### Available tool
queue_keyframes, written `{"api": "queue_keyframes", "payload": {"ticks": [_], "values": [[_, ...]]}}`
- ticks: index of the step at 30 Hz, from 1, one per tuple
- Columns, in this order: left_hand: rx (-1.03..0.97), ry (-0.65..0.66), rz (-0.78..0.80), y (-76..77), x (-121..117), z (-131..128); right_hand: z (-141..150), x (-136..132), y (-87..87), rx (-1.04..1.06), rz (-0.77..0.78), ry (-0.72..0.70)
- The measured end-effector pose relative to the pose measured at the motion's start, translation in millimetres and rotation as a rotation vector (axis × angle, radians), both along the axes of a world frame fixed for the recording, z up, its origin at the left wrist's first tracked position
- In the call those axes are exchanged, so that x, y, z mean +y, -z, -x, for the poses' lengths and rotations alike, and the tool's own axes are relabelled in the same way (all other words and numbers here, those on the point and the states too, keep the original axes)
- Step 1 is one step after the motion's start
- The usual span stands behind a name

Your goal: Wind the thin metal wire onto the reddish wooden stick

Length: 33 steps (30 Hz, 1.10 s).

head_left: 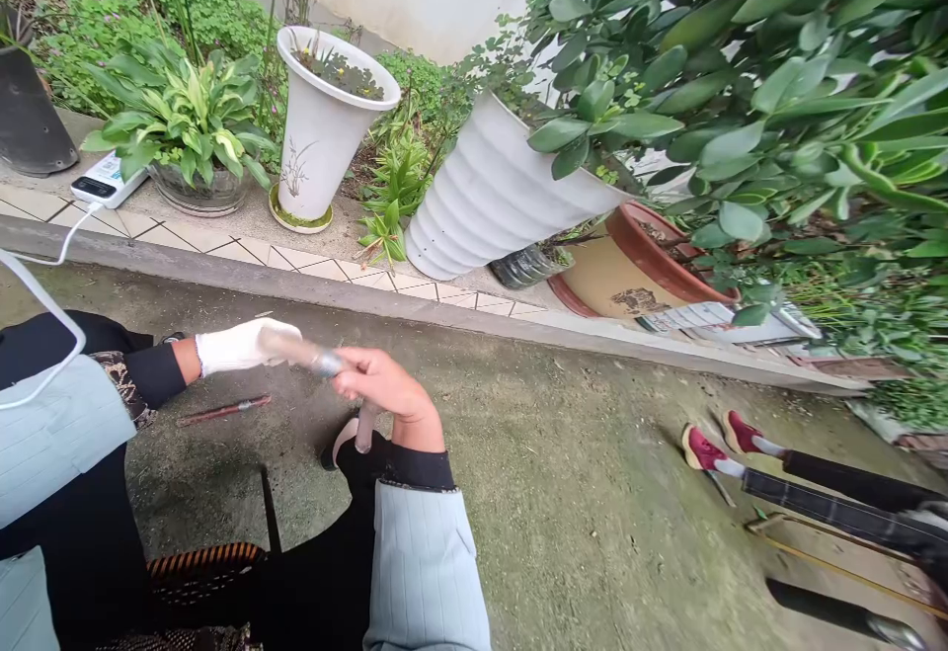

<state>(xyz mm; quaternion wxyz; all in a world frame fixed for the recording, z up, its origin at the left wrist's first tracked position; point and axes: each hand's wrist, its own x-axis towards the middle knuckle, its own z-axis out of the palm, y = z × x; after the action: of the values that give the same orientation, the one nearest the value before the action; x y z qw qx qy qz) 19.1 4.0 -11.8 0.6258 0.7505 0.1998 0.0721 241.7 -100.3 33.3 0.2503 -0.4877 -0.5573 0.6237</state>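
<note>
My left hand (241,347) wears a white glove, and its fingers are smeared by motion. A blurred, pale brown stick-like tool (300,348) with a silvery band reaches from the glove to my right hand (389,384). That right hand is bare, with its fingers closed round the tool at the band. Whether the glove grips the other end I cannot tell. A greyish piece shows below my right hand, beside a shoe (345,439); I cannot make out whether it belongs to the tool. On the ground under my left hand lies a thin reddish stick-like thing (226,410).
A tiled ledge (318,266) carries a tall white pot (318,147), a ribbed white planter (504,187), a brown-rimmed pot (629,266) and a white device (110,180) with a cable. At right, another person's legs in red shoes (702,447) stand near a blurred dark rod (822,607).
</note>
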Motion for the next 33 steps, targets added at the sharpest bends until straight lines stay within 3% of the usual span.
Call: {"api": "queue_keyframes", "payload": {"ticks": [3,5,7,10,13,17,19,21,23,25,27,30,33], "values": [[0.015,0.038,0.081,1.7,-9,-2,-7,4,0.7,0.021,-0.105,0.39],[0.009,0.135,0.024,-0.7,-15,-2,-9,8,6.6,-0.16,-0.127,0.492],[-0.008,0.205,-0.035,-4.5,-18,-2,-8,12,13.4,-0.469,-0.111,0.486],[0.019,0.224,-0.113,-10.1,-16,0,-1,14,20.6,-0.889,-0.054,0.333],[0.081,0.168,-0.213,-13.0,-9,3,11,13,22.8,-0.972,0.062,0.054],[0.036,0.168,-0.213,-9.3,-2,6,22,8,16.7,-0.551,0.234,-0.407],[0.014,0.176,-0.087,-3.8,-3,5,20,4,9.5,-0.278,0.215,-0.456],[-0.007,0.142,0.062,2.3,-5,2,12,1,2.0,-0.054,0.135,-0.283],[-0.017,0.094,0.175,6.7,-9,-1,0,0,-2.3,0.082,0.015,0.051],[-0.013,0.09,0.216,7.5,-12,-3,-11,1,-1.3,0.109,-0.089,0.386],[-0.007,0.168,0.181,4.2,-13,-3,-19,4,4.0,0.007,-0.119,0.592],[-0.029,0.339,0.101,-5.9,-13,1,-21,9,13.3,-0.406,-0.07,0.601],[-0.056,0.397,0.078,-15.7,-10,3,-9,10,18.7,-0.856,-0.029,0.34]]}}
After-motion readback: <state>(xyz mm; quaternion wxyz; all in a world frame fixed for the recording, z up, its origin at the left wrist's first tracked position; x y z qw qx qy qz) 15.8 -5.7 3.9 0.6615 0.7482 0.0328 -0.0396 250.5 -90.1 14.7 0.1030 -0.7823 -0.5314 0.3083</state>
